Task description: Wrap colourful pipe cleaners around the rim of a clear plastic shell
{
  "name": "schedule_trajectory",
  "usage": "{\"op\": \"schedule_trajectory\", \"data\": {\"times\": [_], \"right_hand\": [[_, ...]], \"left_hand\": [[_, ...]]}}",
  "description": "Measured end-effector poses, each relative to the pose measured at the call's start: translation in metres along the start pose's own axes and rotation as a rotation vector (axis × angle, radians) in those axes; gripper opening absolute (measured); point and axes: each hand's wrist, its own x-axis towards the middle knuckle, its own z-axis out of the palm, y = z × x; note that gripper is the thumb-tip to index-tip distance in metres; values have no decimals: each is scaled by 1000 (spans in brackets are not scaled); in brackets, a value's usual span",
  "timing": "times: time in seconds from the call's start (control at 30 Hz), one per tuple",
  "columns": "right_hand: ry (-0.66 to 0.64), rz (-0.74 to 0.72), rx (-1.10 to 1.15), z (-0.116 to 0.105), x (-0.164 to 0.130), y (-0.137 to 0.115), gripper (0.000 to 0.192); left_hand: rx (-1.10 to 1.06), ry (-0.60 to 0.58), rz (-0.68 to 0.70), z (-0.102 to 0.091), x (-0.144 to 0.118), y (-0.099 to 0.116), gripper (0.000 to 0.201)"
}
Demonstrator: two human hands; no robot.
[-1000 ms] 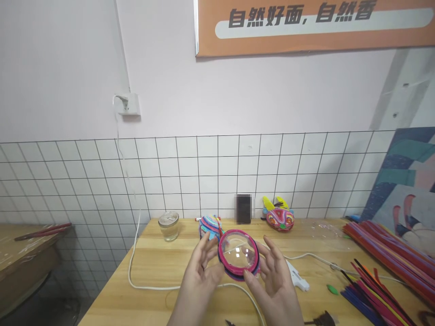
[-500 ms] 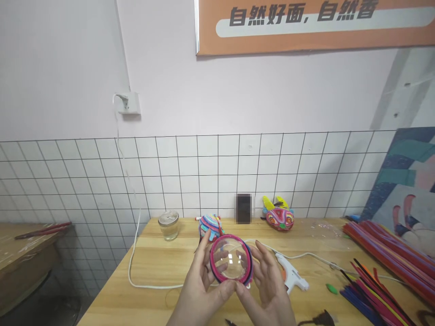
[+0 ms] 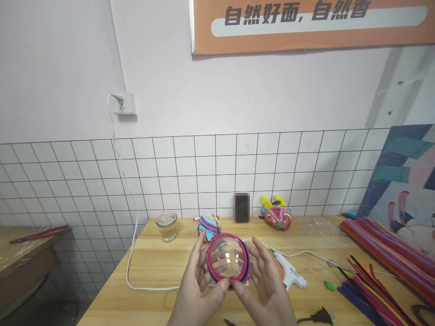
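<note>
A clear round plastic ball [image 3: 227,259] is held up over the table's middle. A pink fuzzy ring edges it, with a dark blue band behind that on the right. My left hand [image 3: 200,280] grips its left side, thumb at the lower rim and fingers behind, seen through the plastic. My right hand [image 3: 268,283] holds the right side, its thumb at the bottom edge and fingers curved round the back. Just beyond stands a striped blue and pink craft ball [image 3: 208,225]. A white glue gun [image 3: 290,271] lies right of my right hand, partly hidden.
On the wooden table [image 3: 146,267] are a glass jar [image 3: 167,225], a colourful animal-face craft [image 3: 277,216] with yellow ears, and a small green piece [image 3: 329,285]. Bundled pipe cleaners [image 3: 380,253] lie at right. A white cable [image 3: 149,289] crosses the table; a black plug [image 3: 321,316] lies in front.
The thumbs have moved slightly apart at the lower rim, and the ball has tipped a little. Both hands keep hold of it. The whole view has shifted slightly.
</note>
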Motion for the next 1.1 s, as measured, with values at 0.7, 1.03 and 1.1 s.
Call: {"op": "schedule_trajectory", "data": {"times": [0.7,1.03,1.1], "right_hand": [[-53,-67,-161,-6,1,-8,58],[-17,1,-111,-5,2,-5,66],[-11,-5,-116,-4,2,-5,65]], "left_hand": [[58,81,-7,12,-5,5,95],[-79,110,-56,11,2,0,108],[-60,110,-56,11,3,-1,109]]}}
